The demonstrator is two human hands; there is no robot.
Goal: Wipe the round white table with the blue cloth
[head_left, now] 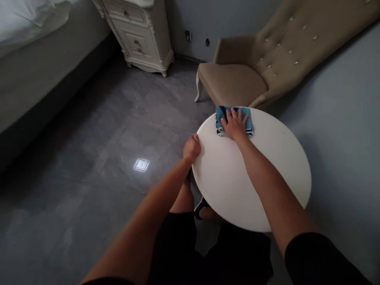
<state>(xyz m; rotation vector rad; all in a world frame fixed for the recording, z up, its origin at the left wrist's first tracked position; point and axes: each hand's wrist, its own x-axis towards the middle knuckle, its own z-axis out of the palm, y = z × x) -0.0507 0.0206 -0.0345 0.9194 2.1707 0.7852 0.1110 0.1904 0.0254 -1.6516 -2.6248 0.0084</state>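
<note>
A round white table stands in front of me. My left hand is closed around its left rim, the fingers partly hidden. Near the far edge, my right hand lies flat with its fingers spread on a folded towel, blue with dark navy patches and a white edge. The towel rests on the tabletop close to the rim, under the palm.
Just beyond the table is a tan armchair with studded buttons, near the grey wall. A white nightstand stands farther back beside a bed. A patch of light shows on the grey floor.
</note>
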